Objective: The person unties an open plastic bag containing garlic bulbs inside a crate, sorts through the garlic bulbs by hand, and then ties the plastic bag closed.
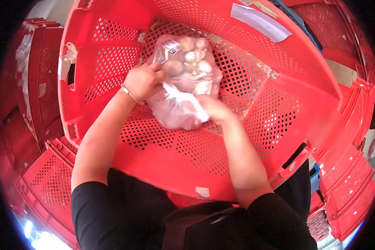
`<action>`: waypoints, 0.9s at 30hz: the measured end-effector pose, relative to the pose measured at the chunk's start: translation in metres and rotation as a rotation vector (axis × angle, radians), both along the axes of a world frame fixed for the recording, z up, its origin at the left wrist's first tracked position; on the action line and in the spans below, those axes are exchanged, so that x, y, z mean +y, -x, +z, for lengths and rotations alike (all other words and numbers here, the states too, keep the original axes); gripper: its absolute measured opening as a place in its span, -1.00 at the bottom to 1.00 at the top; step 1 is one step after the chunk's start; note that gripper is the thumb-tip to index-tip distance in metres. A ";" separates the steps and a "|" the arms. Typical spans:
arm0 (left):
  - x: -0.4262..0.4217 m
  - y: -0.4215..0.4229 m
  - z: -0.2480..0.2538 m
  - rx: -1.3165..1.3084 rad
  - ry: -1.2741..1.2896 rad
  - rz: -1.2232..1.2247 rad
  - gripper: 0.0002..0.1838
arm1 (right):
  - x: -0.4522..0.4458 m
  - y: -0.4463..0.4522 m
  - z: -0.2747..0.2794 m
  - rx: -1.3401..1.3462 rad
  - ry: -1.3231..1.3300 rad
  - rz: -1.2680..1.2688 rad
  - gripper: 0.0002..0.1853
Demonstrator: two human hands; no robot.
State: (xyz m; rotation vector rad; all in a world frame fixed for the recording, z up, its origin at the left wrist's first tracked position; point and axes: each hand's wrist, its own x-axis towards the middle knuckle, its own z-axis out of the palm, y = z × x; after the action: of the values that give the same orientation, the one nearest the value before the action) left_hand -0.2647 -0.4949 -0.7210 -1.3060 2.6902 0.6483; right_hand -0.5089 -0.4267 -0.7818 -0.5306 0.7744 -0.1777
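Note:
A clear plastic bag (177,110) filled with pale, rounded pieces, perhaps garlic bulbs or mushrooms, lies on the floor of a large red perforated crate (171,154). A label with a black printed square code (173,46) shows at its upper left. My left hand (145,81), with a band at the wrist, is closed on the left side of the bag, its fingers curled into the plastic. On the right, my right hand (212,109) grips the bag near its bunched whitish plastic. Part of that hand's fingers is hidden by the film.
High crate walls surround both arms. A white paper sheet (260,21) is stuck on the far wall, and torn label scraps (70,53) cling to the left rim. More red crates (348,183) are stacked to the right, with others (50,175) at left.

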 end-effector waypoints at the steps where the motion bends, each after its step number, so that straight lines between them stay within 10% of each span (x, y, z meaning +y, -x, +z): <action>1: 0.001 0.002 0.005 0.069 -0.008 0.092 -0.82 | -0.015 0.012 0.028 0.062 -0.080 -0.131 -0.74; 8: 0.031 0.012 0.036 0.877 -0.470 1.046 -0.90 | -0.053 0.080 0.074 0.083 0.139 -0.517 -0.79; 14: 0.061 -0.007 0.032 0.858 -0.458 1.084 -0.83 | -0.085 0.087 0.101 0.349 0.307 -0.561 -0.76; 19: 0.040 -0.022 0.039 0.964 -0.479 1.592 -0.64 | -0.097 0.110 0.118 0.220 0.402 -0.749 -0.63; 21: 0.041 -0.028 0.045 0.891 -0.443 1.541 -0.65 | -0.102 0.115 0.136 0.533 0.524 -0.789 -0.62; 26: 0.039 -0.016 0.051 0.883 -0.307 1.230 -0.63 | -0.089 0.021 0.164 0.169 0.709 -0.273 -0.79; 27: 0.038 -0.014 0.054 0.979 -0.370 1.253 -0.65 | -0.088 -0.009 0.136 0.174 1.116 -0.159 -0.73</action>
State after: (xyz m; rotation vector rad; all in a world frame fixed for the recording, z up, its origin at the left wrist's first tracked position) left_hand -0.2502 -0.4574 -0.6674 -2.9707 1.5030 2.1676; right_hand -0.5001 -0.5143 -0.6463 -1.5530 0.8449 -0.7366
